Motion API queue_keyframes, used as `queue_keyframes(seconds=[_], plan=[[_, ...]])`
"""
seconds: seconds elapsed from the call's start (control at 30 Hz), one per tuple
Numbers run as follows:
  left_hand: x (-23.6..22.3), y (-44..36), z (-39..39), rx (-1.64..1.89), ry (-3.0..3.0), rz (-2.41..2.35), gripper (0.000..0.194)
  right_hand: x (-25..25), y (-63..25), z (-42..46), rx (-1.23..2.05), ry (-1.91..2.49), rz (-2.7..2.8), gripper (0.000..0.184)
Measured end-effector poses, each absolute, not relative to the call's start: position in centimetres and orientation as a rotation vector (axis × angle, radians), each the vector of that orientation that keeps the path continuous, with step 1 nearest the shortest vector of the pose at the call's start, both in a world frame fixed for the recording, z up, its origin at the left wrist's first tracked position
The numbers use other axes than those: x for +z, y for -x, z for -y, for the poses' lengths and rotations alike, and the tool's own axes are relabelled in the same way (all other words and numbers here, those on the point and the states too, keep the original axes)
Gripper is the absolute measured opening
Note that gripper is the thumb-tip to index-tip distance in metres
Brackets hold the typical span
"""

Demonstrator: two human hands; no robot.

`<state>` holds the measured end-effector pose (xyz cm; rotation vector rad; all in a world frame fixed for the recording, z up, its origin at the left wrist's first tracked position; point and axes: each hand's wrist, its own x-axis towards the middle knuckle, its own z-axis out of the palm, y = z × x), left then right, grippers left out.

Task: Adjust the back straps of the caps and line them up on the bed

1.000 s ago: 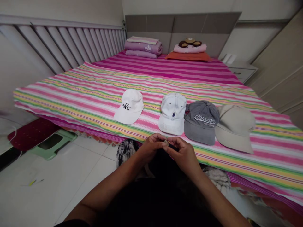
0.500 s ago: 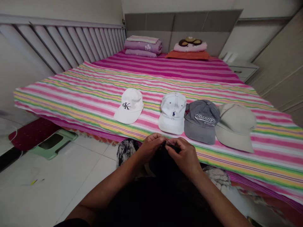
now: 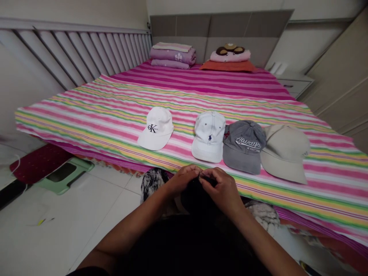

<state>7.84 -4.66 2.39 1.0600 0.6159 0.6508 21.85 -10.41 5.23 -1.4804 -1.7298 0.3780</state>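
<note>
My left hand [image 3: 183, 180] and my right hand [image 3: 220, 188] meet low in the middle of the view, pinching a black fabric item [image 3: 197, 197] with a narrow strap [image 3: 208, 181]. Its shape is mostly lost against my dark clothing. Just beyond my hands, a white cap with a CK logo [image 3: 155, 128], a white cap with a small navy logo [image 3: 209, 136], a grey cap with white stitched lettering [image 3: 243, 146] and a beige cap [image 3: 284, 152] lie in a row on the striped sheet.
The pink, white, yellow and green striped sheet [image 3: 86, 115] covers a wide bed. Folded purple bedding [image 3: 172, 55] and a pillow stack [image 3: 228, 61] sit by the headboard. A slatted rail runs along the left, a green stool stands on the tiled floor, and a nightstand stands at the far right.
The small metal buckle seen earlier between my fingers is now hidden. My fingers have closed in on the strap, and the view has shifted slightly.
</note>
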Motion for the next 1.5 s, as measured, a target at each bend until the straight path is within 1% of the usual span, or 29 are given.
queue_keyframes(seconds=[0.07,0.23,0.3,0.43,0.53,0.6,0.73,0.8,0.83,0.93,1.0,1.13,1.23,1.37,1.5], plan=[[2.8,-7.9,4.7,0.697,-1.06,-0.646,0.019,5.3,-21.9,10.4,0.373,1.49,1.747,0.005],[3.5,-7.7,4.3,0.873,-0.994,-0.676,0.023,5.2,-22.3,10.6,0.401,1.524,1.732,0.002],[3.5,-7.4,4.0,0.912,-0.976,-0.719,0.021,5.3,-22.6,10.7,0.411,1.535,1.714,0.003],[3.3,-6.6,3.1,0.853,-0.979,-0.793,0.013,5.7,-23.0,10.7,0.435,1.553,1.713,0.003],[3.5,-6.4,2.3,0.859,-1.144,-0.821,0.017,5.9,-23.0,10.5,0.446,1.555,1.752,0.002],[4.0,-6.5,1.9,0.764,-1.349,-0.797,0.019,5.9,-22.9,10.5,0.448,1.537,1.779,0.002],[4.7,-7.1,2.0,0.351,-1.557,-0.698,0.027,6.0,-22.7,10.5,0.456,1.527,1.774,0.004],[4.7,-7.4,2.3,0.266,-1.493,-0.626,0.03,6.1,-22.7,10.6,0.559,1.529,1.734,0.005],[4.6,-7.5,2.4,0.262,-1.423,-0.586,0.031,6.1,-22.8,10.6,0.665,1.506,1.703,0.007],[3.9,-7.7,2.9,0.335,-1.178,-0.489,0.033,6.0,-23.4,10.4,1.113,1.348,1.487,0.02],[3.5,-7.8,3.1,0.409,-1.078,-0.472,0.032,5.6,-24.1,10.2,1.283,1.267,1.314,0.028],[3.2,-7.6,3.1,0.534,-0.986,-0.479,0.029,4.3,-25.4,10.0,1.375,1.322,1.2,0.042],[3.1,-7.3,2.8,0.571,-0.963,-0.482,0.028,3.6,-25.9,10.3,1.496,1.36,1.128,0.047],[2.9,-7.1,2.6,0.558,-0.97,-0.508,0.027,3.7,-26.0,10.7,1.55,1.323,1.024,0.041],[3.1,-7.2,2.6,0.534,-0.932,-0.511,0.024,4.3,-25.8,10.8,1.488,1.325,1.038,0.034]])
